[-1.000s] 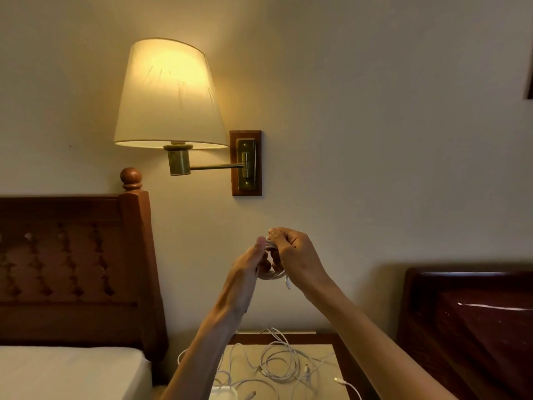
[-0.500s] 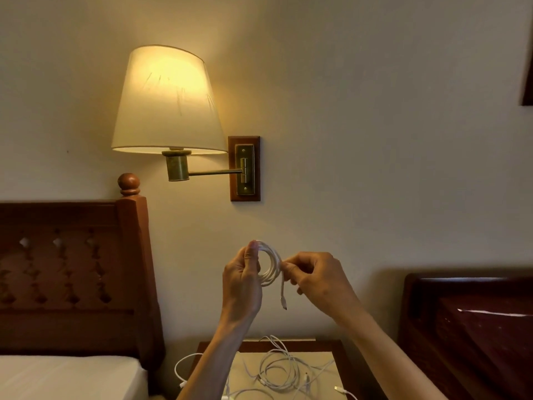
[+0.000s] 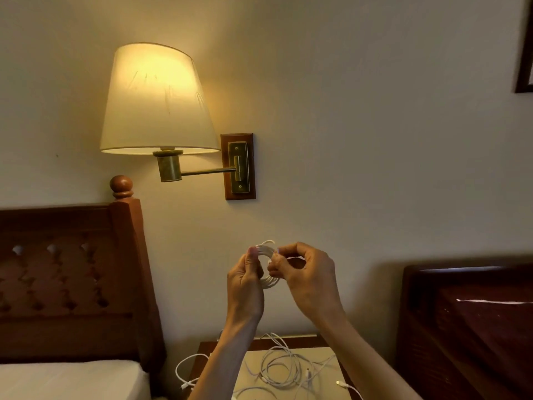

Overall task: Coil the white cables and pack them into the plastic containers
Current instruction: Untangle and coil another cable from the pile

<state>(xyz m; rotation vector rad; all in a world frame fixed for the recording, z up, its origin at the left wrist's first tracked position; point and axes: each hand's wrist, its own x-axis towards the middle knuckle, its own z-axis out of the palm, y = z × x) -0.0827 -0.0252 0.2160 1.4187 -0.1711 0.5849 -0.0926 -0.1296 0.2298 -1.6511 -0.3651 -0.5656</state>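
A: Both hands up in front of the wall. The left hand (image 3: 245, 287) has thumb and fingers pinched on the nine o'clock side of a small round coil of thin white cable (image 3: 266, 265), holding the loops flat together.

B: And the right hand (image 3: 310, 277) is closed on the three o'clock side, fingertips nipping what looks like the loose tail, though the end itself is tucked behind the fingers, so I can't say if it's threaded through.

A: That's the risk, for me. Springy cable, tight loops: if either pinch eases before the tail is tucked, the whole coil could spring open.

B: Agreed, and a dropped coil would land at six o'clock, straight into the loose tangle of white cables (image 3: 284, 368) on the pale-topped wooden bedside table (image 3: 326, 359). It could snag in that heap.

A: One strand (image 3: 187, 368) of it already hangs off the table's edge at seven o'clock, toward the bed with the white sheet (image 3: 69, 379). Tug the heap and that could slide to the floor.

B: Further out, the lit wall lamp with the cream shade (image 3: 157, 99) at eleven o'clock, and the carved red-brown wooden headboard (image 3: 66, 272) at nine.

A: No plastic containers in view, so packing comes later, I'd judge.
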